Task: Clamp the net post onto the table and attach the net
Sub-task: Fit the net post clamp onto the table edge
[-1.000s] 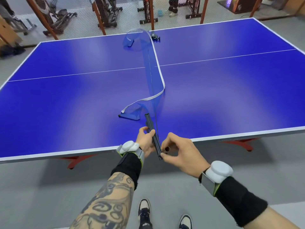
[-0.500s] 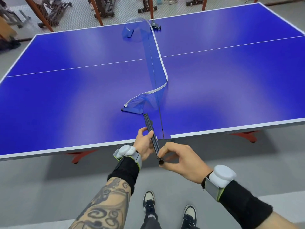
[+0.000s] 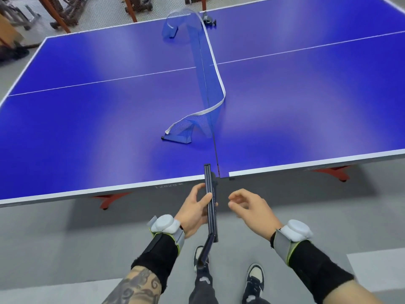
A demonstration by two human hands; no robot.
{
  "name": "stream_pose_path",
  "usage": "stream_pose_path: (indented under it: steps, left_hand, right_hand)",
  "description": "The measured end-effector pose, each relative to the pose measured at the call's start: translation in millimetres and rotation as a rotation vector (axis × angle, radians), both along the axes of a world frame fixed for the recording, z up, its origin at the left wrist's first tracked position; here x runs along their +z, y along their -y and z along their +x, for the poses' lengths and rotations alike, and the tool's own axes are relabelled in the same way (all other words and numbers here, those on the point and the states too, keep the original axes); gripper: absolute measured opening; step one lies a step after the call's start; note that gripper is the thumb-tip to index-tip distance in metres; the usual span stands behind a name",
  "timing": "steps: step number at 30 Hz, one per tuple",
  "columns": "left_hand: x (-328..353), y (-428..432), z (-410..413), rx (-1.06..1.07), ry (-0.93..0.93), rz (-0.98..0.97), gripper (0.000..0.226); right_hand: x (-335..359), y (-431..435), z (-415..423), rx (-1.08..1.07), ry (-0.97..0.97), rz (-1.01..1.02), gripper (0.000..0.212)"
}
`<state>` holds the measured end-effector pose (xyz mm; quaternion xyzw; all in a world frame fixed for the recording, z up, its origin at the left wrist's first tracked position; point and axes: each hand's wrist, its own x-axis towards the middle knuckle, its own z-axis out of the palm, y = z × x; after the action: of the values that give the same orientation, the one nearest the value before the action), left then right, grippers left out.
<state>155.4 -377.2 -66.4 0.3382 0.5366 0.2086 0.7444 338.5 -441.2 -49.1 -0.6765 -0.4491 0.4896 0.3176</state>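
Observation:
A long dark net post [image 3: 210, 200] stands in front of the near edge of the blue table [image 3: 109, 132], just left of its centre seam. My left hand [image 3: 195, 208] grips the post around its middle. Its lower clamp arm [image 3: 206, 249] hangs angled below the table edge. My right hand [image 3: 247, 207] hovers a little to the right of the post, fingers loosely curled, holding nothing. The blue net [image 3: 208, 84] with its white top band lies slack in curves along the table's centre, its near end [image 3: 177, 137] loose on the surface. The far post [image 3: 209, 18] sits at the far edge.
Red table legs [image 3: 107, 199] show under the near edge. My shoes [image 3: 254, 279] stand on the grey floor below the post. Red frames and exercise machines [image 3: 65, 12] stand beyond the far side of the table.
My right hand has let go of the post's lower end and drawn off to the right. The post now stands more upright, lower against the table edge, still held by my left hand.

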Motion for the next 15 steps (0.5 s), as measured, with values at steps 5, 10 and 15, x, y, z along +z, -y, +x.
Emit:
stream_pose_path:
  steps: [5,10,15]
  left_hand:
    - [-40,28,-3,-0.033,-0.002,-0.097,0.034]
    - [-85,21,-3,-0.076,0.004,-0.134,0.038]
    - [-120,-5,2,-0.129,-0.019,-0.115,0.037]
  right_hand:
    - [-81,-1,-3,-0.126,-0.098,-0.253,0.028]
    - [-144,-23,-1,-0.109,-0.165,-0.31,0.046]
    - [-195,-50,-2,-0.297,-0.595,-0.381,0.034]
